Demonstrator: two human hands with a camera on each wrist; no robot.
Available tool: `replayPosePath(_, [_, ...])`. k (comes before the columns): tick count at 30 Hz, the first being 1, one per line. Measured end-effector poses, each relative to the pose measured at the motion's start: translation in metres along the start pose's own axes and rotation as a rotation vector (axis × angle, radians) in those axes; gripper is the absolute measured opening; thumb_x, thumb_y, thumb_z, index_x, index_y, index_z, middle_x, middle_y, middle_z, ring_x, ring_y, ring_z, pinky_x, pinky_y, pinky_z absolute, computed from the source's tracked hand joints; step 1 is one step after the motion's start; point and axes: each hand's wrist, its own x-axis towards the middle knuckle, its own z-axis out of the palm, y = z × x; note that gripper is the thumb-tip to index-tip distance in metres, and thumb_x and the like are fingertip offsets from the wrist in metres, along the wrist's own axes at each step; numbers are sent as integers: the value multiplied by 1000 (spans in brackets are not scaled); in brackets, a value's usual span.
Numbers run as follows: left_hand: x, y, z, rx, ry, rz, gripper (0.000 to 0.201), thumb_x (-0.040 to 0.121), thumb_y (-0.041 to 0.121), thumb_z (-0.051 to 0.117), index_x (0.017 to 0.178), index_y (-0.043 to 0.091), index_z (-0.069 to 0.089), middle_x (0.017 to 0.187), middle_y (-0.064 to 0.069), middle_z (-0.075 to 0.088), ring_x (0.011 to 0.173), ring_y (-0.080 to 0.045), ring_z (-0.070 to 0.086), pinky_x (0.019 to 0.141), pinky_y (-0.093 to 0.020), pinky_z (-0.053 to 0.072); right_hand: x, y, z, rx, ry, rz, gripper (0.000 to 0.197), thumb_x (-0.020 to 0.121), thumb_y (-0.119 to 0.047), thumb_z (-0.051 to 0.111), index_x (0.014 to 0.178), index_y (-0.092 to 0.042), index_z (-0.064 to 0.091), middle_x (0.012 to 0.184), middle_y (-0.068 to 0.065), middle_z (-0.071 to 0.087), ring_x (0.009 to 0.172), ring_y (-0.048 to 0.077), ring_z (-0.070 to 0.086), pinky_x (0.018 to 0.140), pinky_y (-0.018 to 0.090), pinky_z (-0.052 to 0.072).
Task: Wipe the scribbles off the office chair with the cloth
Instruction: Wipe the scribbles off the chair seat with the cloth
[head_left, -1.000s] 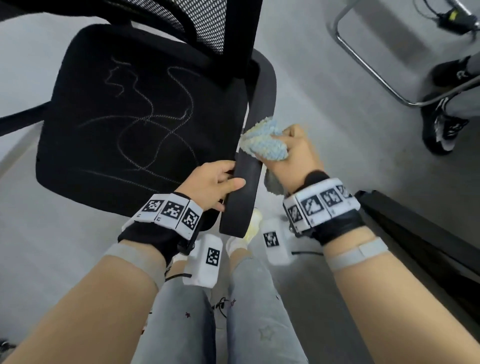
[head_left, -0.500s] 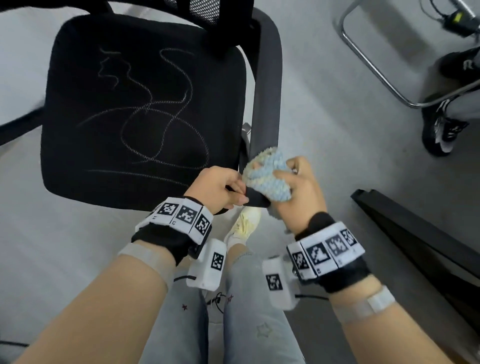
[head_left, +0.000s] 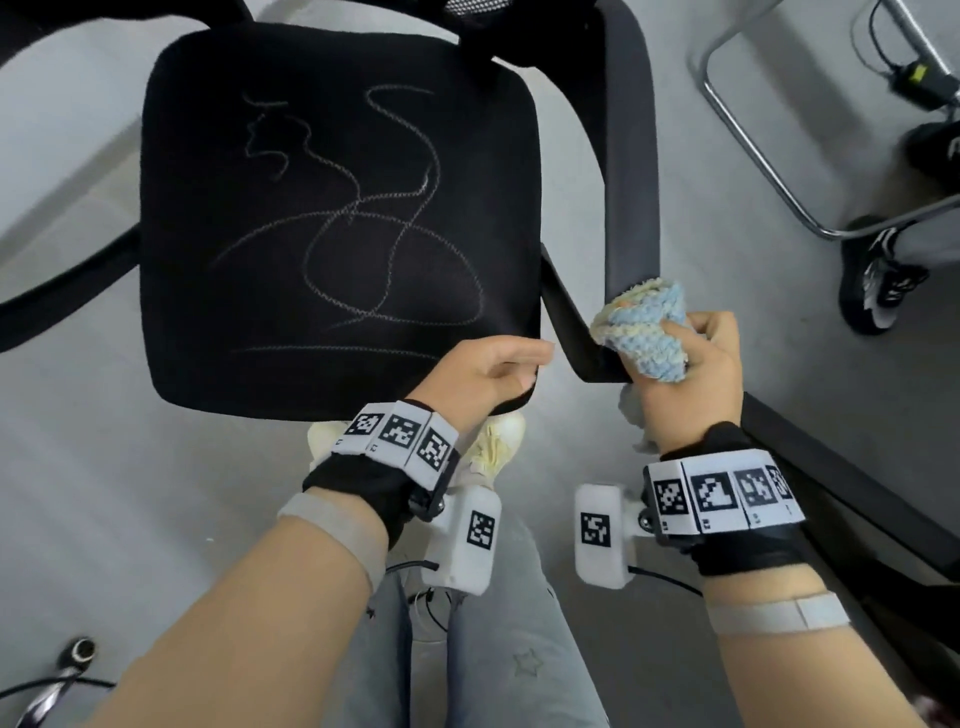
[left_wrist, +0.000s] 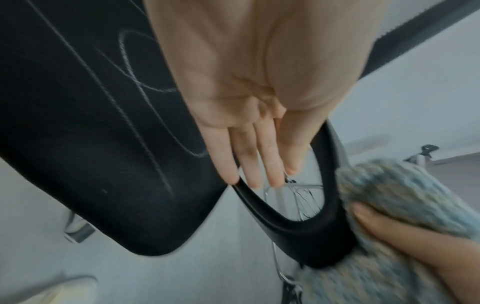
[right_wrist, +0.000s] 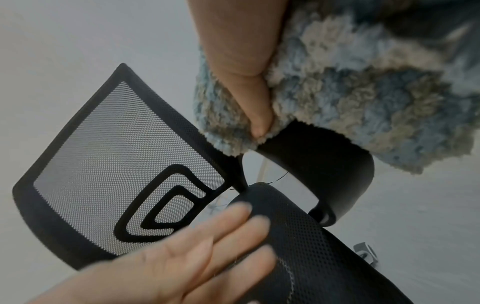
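Left hand: fingers straight and held together, gripping nothing. Left wrist view shows the fingertips at the front right corner of the seat, beside where the armrest meets it; whether they touch the fabric cannot be told from this angle. Right wrist view shows the same fingers lying flat over the seat's mesh edge.

Right hand: fingers and thumb clamped on a bunched blue-and-cream fluffy cloth. Cloth is pressed against the lower front end of the right armrest; right wrist view shows it wrapped over the armrest's top.

Head view only: pale scribbles cover most of the black seat, cloth well off them to the right. Left wrist view catches just the nearest strokes.

Right wrist view only: the mesh backrest with a looped black frame.

Head view also shows another person's shoe and a chrome tube frame on the grey floor.
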Motion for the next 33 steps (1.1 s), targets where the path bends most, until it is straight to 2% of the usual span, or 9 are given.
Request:
replayPosePath(3, [-12,-26,-51,55,273,-51,39,87,-3,52,123,12,56,119,0,60,115,-12,54,105,-25,40,-12,-16,12,-87,93,-109,18,77,-11,69,95,-7,68,109,16,44,89,22,49,72,32,45])
replayPosePath(5, [-24,-49,-92,80,499,-99,41,84,-5,56,121,11,56,118,-2,59,118,-16,54,108,-35,38,-23,-32,29,-24,100,-207,20,75,-9,70,94,-5,68,102,11,41,92,20,46,72,28,41])
replayPosePath(7, [-37,-73,-130,114,704,-180,46,81,-4,59,124,11,53,126,-6,56,121,-19,51,109,-36,36,-31,-43,57,26,27,-262,22,72,-9,70,93,-6,67,101,4,37,93,18,44,71,26,44])
replayPosePath(11, [-63,-114,-199,232,934,-348,64,77,1,66,135,8,40,139,-14,44,129,-26,43,108,-34,34,-30,-56,129,33,-153,-146,26,79,-13,67,104,-7,64,105,-1,32,81,-2,36,67,-6,32])
replayPosePath(14, [-71,-134,-232,277,943,-419,74,75,2,69,139,5,34,142,-16,40,130,-29,42,109,-35,34,-17,-53,176,86,-159,60,30,84,-15,63,109,0,58,109,1,26,71,-6,44,53,-8,30])
replayPosePath(17, [-70,-150,-250,354,878,-458,78,73,4,71,141,5,31,143,-15,39,130,-30,41,108,-36,34,-2,-43,205,65,-127,192,28,84,-14,61,108,0,56,109,3,22,92,13,44,60,-9,28])
replayPosePath(25, [-60,-157,-263,187,851,-386,75,62,8,80,128,10,43,131,-10,53,118,-28,53,91,-28,40,9,-38,221,-96,-118,145,29,87,-17,57,112,-1,57,110,2,21,91,13,38,71,4,26])
replayPosePath(30, [-66,-164,-243,171,744,-434,89,56,12,84,132,12,38,133,-9,48,120,-27,50,102,-38,41,15,-45,214,-159,-30,140,30,88,-21,55,114,-7,56,114,5,34,87,14,43,68,9,29])
replayPosePath(33, [-63,-166,-230,227,654,-470,98,57,16,84,139,12,29,135,-11,43,123,-29,47,105,-44,40,20,-58,213,-200,-57,200,39,86,-23,54,123,-13,48,131,14,38,96,28,53,81,28,40])
